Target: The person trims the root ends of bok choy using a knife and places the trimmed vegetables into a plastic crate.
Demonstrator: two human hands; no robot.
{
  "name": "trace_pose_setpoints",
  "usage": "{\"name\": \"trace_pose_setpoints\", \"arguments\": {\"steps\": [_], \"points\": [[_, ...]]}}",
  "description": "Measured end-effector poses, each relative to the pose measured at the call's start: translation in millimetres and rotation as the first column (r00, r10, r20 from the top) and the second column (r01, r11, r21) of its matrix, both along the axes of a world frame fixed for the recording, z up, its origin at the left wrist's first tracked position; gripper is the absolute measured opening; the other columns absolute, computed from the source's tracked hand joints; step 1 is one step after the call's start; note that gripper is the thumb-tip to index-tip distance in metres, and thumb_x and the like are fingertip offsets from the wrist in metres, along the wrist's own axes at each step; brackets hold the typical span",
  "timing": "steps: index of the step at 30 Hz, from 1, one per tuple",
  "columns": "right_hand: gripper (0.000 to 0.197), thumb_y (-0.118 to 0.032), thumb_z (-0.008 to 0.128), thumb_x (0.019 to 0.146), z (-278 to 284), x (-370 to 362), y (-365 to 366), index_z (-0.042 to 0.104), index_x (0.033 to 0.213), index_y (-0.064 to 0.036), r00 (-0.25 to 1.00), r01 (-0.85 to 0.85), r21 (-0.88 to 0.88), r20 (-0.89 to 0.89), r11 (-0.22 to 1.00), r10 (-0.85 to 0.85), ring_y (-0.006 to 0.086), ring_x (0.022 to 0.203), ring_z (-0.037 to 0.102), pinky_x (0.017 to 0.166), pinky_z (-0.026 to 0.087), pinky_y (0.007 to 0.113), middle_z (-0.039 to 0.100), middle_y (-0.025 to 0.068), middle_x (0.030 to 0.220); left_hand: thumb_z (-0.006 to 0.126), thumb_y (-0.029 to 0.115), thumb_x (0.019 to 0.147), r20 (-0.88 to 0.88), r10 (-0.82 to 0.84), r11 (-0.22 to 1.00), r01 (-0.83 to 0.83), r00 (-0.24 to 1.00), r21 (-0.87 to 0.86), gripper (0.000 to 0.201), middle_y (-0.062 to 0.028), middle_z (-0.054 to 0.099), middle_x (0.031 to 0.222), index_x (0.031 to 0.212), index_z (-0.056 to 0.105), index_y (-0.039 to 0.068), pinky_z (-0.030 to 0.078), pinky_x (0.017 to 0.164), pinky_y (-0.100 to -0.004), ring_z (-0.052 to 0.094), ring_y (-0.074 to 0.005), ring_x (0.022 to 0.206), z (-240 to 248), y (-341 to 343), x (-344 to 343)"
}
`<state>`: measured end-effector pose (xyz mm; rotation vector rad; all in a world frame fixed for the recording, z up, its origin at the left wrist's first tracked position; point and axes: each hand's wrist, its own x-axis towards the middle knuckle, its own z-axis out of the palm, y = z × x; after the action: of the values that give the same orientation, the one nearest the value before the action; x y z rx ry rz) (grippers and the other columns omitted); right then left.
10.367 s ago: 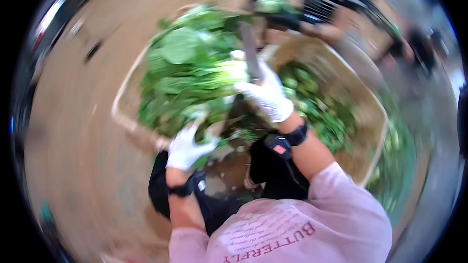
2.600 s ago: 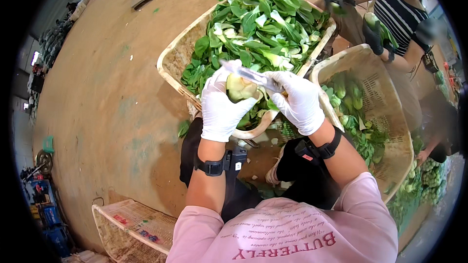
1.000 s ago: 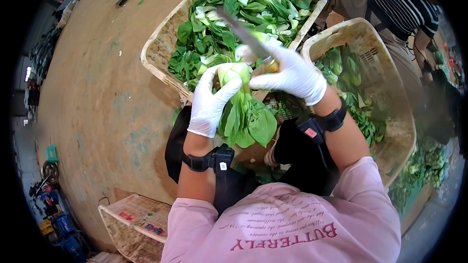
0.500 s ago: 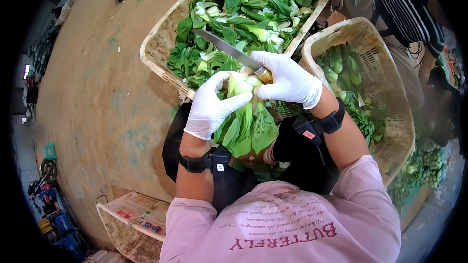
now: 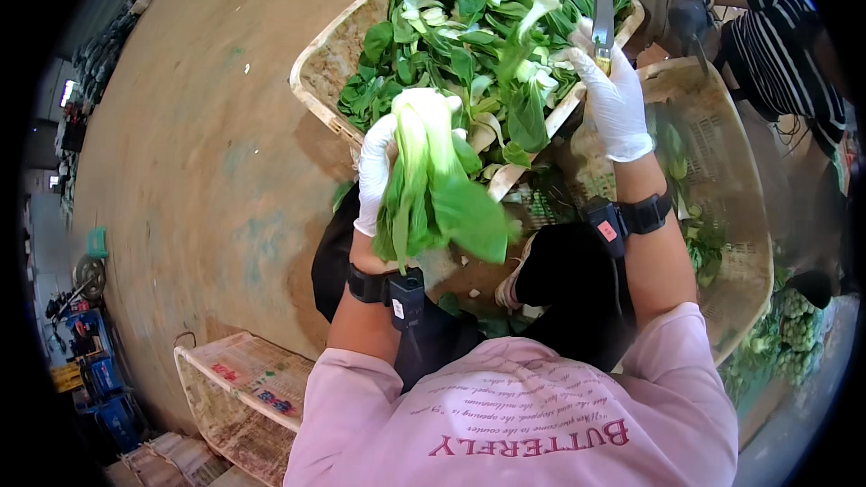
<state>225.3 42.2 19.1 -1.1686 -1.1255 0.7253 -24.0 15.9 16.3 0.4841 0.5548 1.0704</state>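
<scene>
Left hand gripping bok choy by leaf-heaped crate; right hand clutching knife at right rim; greens in second crate; floor leftward.

My gloved left hand is curled into a grip, its fingers mostly hidden from me. My right hand, gloved too, stands well apart from it and farther forward, the fingers bent in a hold. My left forearm and right forearm are bare, the right one more outstretched.
</scene>
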Motion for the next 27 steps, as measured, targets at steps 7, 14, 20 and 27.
{"name": "trace_pose_setpoints", "arguments": {"steps": [7,14,20,27], "points": [[0.024,-0.018,0.058,0.088,10.4,0.1,-13.2,0.057,0.103,0.0002,0.822,-0.331,-0.234,-0.547,0.914,0.157,0.0062,0.06,0.05,0.05,0.043,0.018,0.062,0.0053,0.082,0.041,0.039,0.095,0.206,0.176,0.984,-0.168,0.963,-0.058,0.041,-0.0151,0.056,0.118,0.122,0.05,0.009,0.049,0.087,-0.0519,0.057,-0.0376,0.103,-29.5,2.7,-2.8],[0.039,-0.019,0.055,0.087,64.9,-33.6,-39.8,0.05,0.121,-0.0001,0.677,-0.414,-0.134,-0.706,0.901,0.206,0.011,0.065,0.053,0.052,0.044,0.021,0.06,0.0066,0.081,0.052,0.041,0.089,-0.051,0.141,0.94,-0.118,0.989,0.322,0.064,-0.0129,0.044,0.133,0.138,0.031,0.005,0.04,0.1,-0.0414,0.048,-0.0277,0.117,-0.9,-4.9,4.5],[0.026,-0.027,0.055,0.09,14.0,-20.5,-27.2,0.059,0.099,-0.0032,0.813,-0.514,-0.294,-0.468,0.806,0.347,0.0035,0.044,0.037,0.039,0.031,0.018,0.047,-0.0032,0.058,0.066,0.019,0.073,-0.11,0.278,0.846,-0.189,0.954,0.499,0.079,-0.0104,0.04,0.137,0.14,0.026,0.006,0.03,0.108,-0.0406,0.041,-0.026,0.125,-0.9,4.0,7.1],[0.021,-0.024,0.064,0.086,26.8,-24.6,-34.6,0.058,0.095,-0.0065,0.896,-0.398,-0.349,-0.347,0.848,0.278,0.0028,0.049,0.041,0.042,0.031,0.017,0.049,-0.0042,0.063,0.055,-0.008,0.06,-0.2,0.331,0.856,-0.204,0.922,0.474,0.068,-0.01,0.043,0.127,0.126,0.041,0.007,0.033,0.106,-0.0382,0.042,-0.0244,0.122,6.3,-5.3,10.7]]}}
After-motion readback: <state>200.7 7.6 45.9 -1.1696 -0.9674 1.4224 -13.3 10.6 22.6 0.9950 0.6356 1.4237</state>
